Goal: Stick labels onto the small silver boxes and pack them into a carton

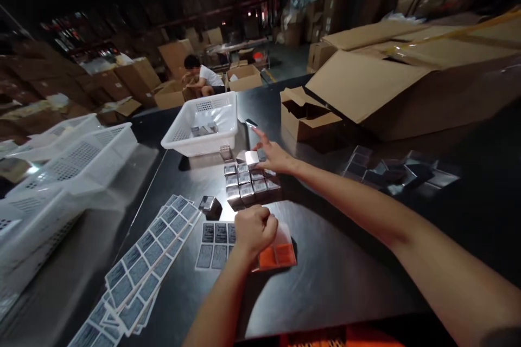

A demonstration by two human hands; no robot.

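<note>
"Small boxes (pixel 246 190) stand in tight rows on the dark table (pixel 337 276) — why so close?"

"Probably for easy reach: the right hand (pixel 277 157), fingers parted, is at the back row, its grip unclear. The left hand (pixel 253 227) curls over a label sheet (pixel 214 246), perhaps steadying it — any pinch is hidden."

"And beyond?"

"A white basket (pixel 199 146) blocks the far left; an open carton (pixel 293 123), the right."
</note>
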